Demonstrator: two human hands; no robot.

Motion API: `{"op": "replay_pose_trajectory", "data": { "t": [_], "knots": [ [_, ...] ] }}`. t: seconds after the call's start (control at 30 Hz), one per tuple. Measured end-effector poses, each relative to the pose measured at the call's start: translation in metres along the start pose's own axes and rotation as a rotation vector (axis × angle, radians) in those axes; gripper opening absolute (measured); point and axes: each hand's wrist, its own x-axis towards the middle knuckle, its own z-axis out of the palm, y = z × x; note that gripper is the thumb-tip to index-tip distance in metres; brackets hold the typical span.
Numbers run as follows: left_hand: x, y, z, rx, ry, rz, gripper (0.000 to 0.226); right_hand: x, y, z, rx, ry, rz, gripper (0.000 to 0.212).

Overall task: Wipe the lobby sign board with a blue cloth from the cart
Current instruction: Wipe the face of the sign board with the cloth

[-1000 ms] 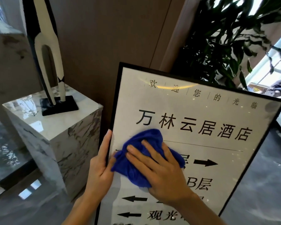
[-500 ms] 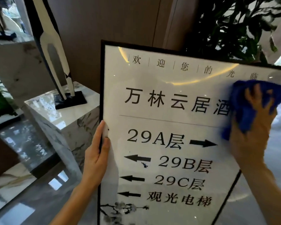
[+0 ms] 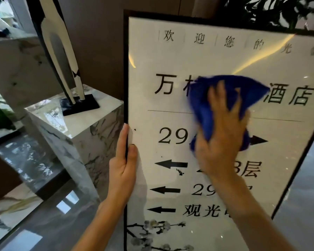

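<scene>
The right hand (image 3: 223, 131) lies flat against the face of the sign board (image 3: 170, 66), fingers spread and pointing up, palm pressing a bunched blue cloth (image 3: 207, 109) onto the glass; its grip is not closed around the cloth but pins it there, near the middle of the board, over part of the large title and the first floor line. The forearm rises from the lower right (it hides some of the print). The left hand (image 3: 124, 165) holds the board's left edge, thumb on the front, fingers running up along the black frame, so that grip is clamped on the frame.

One sign board, one cloth, two hands. On the board four black arrows show: one pointing right, partly under the cloth, and three pointing left, stacked below. A flower sprig is printed at the bottom.

To the left stands one marble pedestal (image 3: 91, 138) carrying one tall black-and-white sculpture (image 3: 58, 49) on a dark base. Dark leaves of a plant (image 3: 272, 11) show above the board's top right.
</scene>
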Motion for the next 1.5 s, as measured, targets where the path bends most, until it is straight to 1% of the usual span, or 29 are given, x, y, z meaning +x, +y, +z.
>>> {"op": "replay_pose_trajectory", "data": {
  "t": [0.1,0.17,0.3,0.37,0.43,0.47,0.57,0.67,0.73,0.77,0.8,0.83,0.87,0.9,0.93,0.97,1.1,1.2,1.3,1.37,1.4,1.5],
  "knots": [
    [0.002,-0.006,0.001,-0.021,-0.024,0.063,0.051,-0.025,-0.044,0.029,-0.082,-0.137,-0.24,0.067],
    [0.002,-0.014,0.001,-0.076,-0.029,0.041,0.05,-0.036,-0.057,0.041,-0.15,-0.181,-0.377,0.063],
    [0.002,-0.019,0.0,-0.22,-0.023,-0.002,0.045,-0.053,-0.052,0.043,-0.186,-0.204,-0.49,0.057],
    [0.002,-0.014,0.001,-0.271,-0.036,0.015,0.053,-0.06,-0.041,0.04,-0.193,-0.239,-0.553,0.055],
    [0.003,-0.013,-0.001,-0.258,-0.045,0.071,0.064,-0.069,-0.027,0.035,-0.212,-0.276,-0.6,0.056],
    [0.004,-0.016,-0.001,-0.227,-0.05,0.084,0.063,-0.075,-0.019,0.032,-0.224,-0.287,-0.615,0.059],
    [0.002,-0.021,0.0,-0.143,-0.057,0.111,0.05,-0.096,0.014,0.017,-0.266,-0.287,-0.642,0.058],
    [0.002,-0.02,0.0,-0.113,-0.05,0.141,0.054,-0.113,0.062,-0.005,-0.313,-0.284,-0.623,0.063],
    [0.002,-0.021,0.0,-0.097,-0.048,0.153,0.054,-0.115,0.099,-0.022,-0.33,-0.254,-0.556,0.069],
    [0.003,-0.021,0.001,-0.094,-0.046,0.159,0.053,-0.112,0.12,-0.033,-0.336,-0.222,-0.475,0.074],
    [0.003,-0.021,0.002,-0.091,-0.04,0.162,0.052,-0.107,0.14,-0.045,-0.335,-0.183,-0.338,0.078],
    [0.003,-0.021,0.002,-0.089,-0.032,0.164,0.051,-0.101,0.158,-0.056,-0.317,-0.131,-0.149,0.08],
    [0.002,-0.021,0.002,-0.084,-0.027,0.164,0.051,-0.094,0.173,-0.067,-0.277,-0.07,0.054,0.078],
    [0.001,-0.021,0.002,-0.075,-0.025,0.163,0.05,-0.088,0.185,-0.074,-0.221,-0.009,0.209,0.072],
    [-0.001,-0.022,0.002,-0.061,-0.027,0.161,0.049,-0.083,0.191,-0.079,-0.169,0.032,0.295,0.064],
    [-0.005,-0.024,0.002,-0.048,-0.027,0.158,0.048,-0.081,0.194,-0.08,-0.135,0.073,0.338,0.06],
    [-0.025,-0.033,-0.001,-0.019,-0.017,0.109,0.045,-0.082,0.171,-0.063,0.012,0.249,0.461,0.069],
    [-0.029,-0.035,-0.002,-0.017,-0.004,0.077,0.045,-0.079,0.147,-0.05,0.016,0.321,0.471,0.075],
    [-0.029,-0.033,0.001,-0.007,-0.006,0.104,0.045,-0.073,0.109,-0.03,-0.054,0.32,0.372,0.066],
    [-0.031,-0.035,0.002,-0.014,-0.01,0.112,0.045,-0.069,0.076,-0.012,-0.131,0.287,0.269,0.075],
    [-0.031,-0.036,0.002,-0.016,-0.01,0.112,0.045,-0.068,0.059,-0.003,-0.156,0.262,0.211,0.076],
    [-0.032,-0.04,0.002,-0.007,-0.007,0.081,0.048,-0.069,0.012,0.024,-0.175,0.142,0.074,0.058]
  ]
}}
